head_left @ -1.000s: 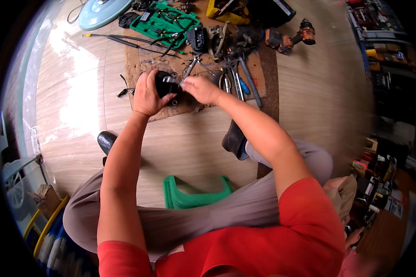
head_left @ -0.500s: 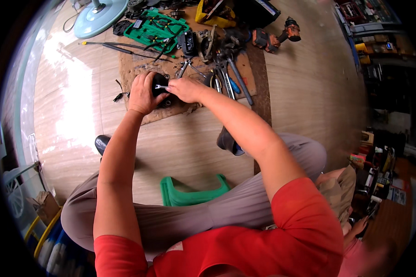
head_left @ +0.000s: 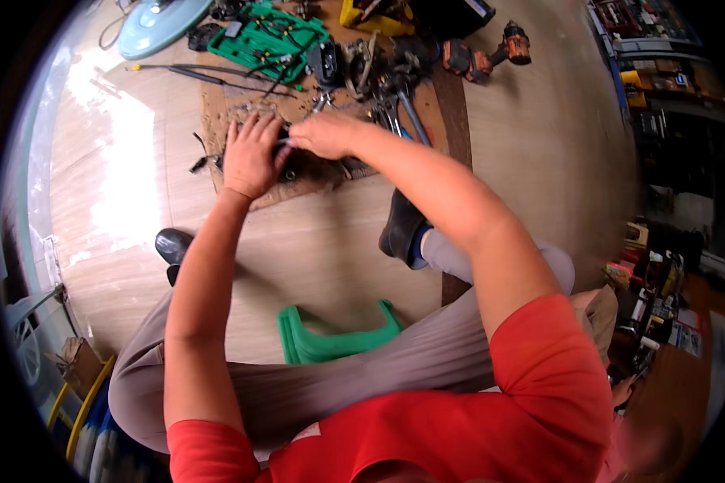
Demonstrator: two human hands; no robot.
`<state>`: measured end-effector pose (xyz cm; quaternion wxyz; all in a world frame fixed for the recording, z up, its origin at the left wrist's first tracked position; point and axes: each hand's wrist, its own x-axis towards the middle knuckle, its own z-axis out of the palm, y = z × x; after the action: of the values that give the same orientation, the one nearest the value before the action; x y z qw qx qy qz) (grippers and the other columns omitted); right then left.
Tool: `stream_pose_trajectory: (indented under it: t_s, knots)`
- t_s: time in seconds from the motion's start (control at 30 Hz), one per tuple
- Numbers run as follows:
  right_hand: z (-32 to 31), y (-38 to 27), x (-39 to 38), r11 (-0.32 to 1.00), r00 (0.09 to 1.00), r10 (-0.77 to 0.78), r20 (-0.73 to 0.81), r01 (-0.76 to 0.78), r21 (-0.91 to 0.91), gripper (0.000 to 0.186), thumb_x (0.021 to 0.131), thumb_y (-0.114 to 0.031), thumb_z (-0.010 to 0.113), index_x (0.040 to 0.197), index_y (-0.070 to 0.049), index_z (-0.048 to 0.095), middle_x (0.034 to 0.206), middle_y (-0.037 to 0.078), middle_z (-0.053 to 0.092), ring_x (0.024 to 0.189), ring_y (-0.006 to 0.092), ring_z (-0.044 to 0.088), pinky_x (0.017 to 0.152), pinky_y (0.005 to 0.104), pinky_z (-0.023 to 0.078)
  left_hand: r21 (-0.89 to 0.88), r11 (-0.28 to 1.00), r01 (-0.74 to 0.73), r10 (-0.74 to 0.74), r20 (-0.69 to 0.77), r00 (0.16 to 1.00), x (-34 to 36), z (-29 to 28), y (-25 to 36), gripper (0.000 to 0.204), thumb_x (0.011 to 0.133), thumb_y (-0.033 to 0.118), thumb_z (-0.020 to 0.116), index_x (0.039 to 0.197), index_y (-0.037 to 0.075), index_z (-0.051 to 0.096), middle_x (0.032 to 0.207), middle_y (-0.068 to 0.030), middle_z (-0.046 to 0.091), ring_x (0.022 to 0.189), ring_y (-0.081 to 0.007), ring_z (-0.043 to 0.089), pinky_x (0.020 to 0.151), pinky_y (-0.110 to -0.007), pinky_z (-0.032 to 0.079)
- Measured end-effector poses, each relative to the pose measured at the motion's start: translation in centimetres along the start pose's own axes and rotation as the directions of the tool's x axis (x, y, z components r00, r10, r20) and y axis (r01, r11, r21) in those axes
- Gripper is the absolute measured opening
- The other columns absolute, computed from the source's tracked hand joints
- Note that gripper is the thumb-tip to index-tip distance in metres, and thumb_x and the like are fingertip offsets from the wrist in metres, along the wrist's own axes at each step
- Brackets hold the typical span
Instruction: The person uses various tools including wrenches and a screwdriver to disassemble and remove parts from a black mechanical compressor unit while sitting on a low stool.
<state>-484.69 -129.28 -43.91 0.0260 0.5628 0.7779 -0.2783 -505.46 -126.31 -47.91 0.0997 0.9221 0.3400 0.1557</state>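
My left hand point(head_left: 252, 157) is wrapped over a dark rounded part point(head_left: 284, 131), its fingers bent along the far side; the hand covers most of the part. From the right, my right hand point(head_left: 322, 134) pinches a small silver open-end wrench point(head_left: 283, 142), whose tip lies against the dark part beside my left thumb. The hands almost meet above a worn cardboard sheet point(head_left: 217, 105) on the floor. Near my left hand lies a short piece of black wiring point(head_left: 200, 163). A small dark ring point(head_left: 290, 174) sits just below the hands.
Beyond are an open green tool case point(head_left: 254, 44), long black cables point(head_left: 193, 74), a yellow container point(head_left: 379, 18) and long-handled tools point(head_left: 413, 119). A cordless drill point(head_left: 503, 50) stands at the far right. Between my legs is a green plastic stool point(head_left: 342, 346). Another person point(head_left: 648, 447) is at the lower right.
My right hand has turned with the wrench, and its tip shows less. My left fingers have spread a little. The whole view has shifted slightly, and my right knee has moved outward.
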Motion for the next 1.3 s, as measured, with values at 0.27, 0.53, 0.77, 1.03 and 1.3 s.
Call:
stream_pose_trajectory:
  t_s: [0.27,0.53,0.77,1.03,1.3]
  knots:
    - [-1.2,10.0,-1.3,0.887,0.883,0.214,-0.418,0.004,0.462,0.033,0.099,-0.033,0.052,0.102,-0.005,0.069,0.09,0.017,0.07,0.087,0.033,0.067,0.076,0.0438,0.052,-0.015,0.999,-0.048,0.047,-0.082,0.996,-0.3,0.4,-0.2,0.032,0.093,0.028,0.061,0.121,0.012,0.061,0.137,-0.0052,0.058,0.132,-0.0316,0.048,0.11,-0.05,0.034]
    - [14.7,15.7,-13.5,0.832,0.807,0.546,0.226,-0.554,-0.033,0.024,0.09,-0.014,0.058,0.109,-0.001,0.068,0.108,0.023,0.069,0.105,0.0398,0.065,0.091,0.0445,0.053,-0.077,0.997,-0.013,0.006,-0.086,0.996,0.2,0.0,0.5,0.031,0.09,0.023,0.064,0.118,0.01,0.063,0.131,-0.0048,0.06,0.132,-0.0296,0.048,0.111,-0.048,0.034]
    - [15.5,15.6,-10.6,0.586,0.602,0.792,-0.1,-0.796,-0.153,0.03,0.089,-0.006,0.056,0.118,0.004,0.057,0.115,0.021,0.068,0.105,0.0363,0.068,0.089,0.0432,0.055,-0.073,0.997,-0.004,-0.001,-0.061,0.998,0.2,-0.4,0.5,0.032,0.089,0.021,0.064,0.118,0.007,0.063,0.132,-0.0069,0.06,0.129,-0.0322,0.049,0.112,-0.049,0.033]
    - [13.1,16.9,-8.0,0.506,0.533,0.836,0.13,-0.841,0.193,0.017,0.09,-0.004,0.053,0.102,0.005,0.061,0.108,0.027,0.068,0.097,0.0361,0.069,0.08,0.0464,0.056,-0.065,0.998,-0.024,0.02,-0.071,0.997,0.4,-0.2,0.5,0.03,0.091,0.025,0.063,0.117,0.009,0.063,0.131,-0.0068,0.059,0.13,-0.0313,0.049,0.11,-0.049,0.034]
    - [7.4,6.1,-17.4,-0.023,0.815,0.315,0.487,-0.506,0.862,0.021,0.087,0.0,0.064,0.105,-0.005,0.053,0.094,0.008,0.062,0.06,0.0118,0.058,0.045,0.0258,0.045,-0.081,0.996,-0.041,0.031,-0.117,0.993,0.2,-0.7,0.5,0.028,0.09,0.025,0.064,0.114,0.01,0.064,0.126,-0.0061,0.061,0.126,-0.0308,0.051,0.108,-0.047,0.035]
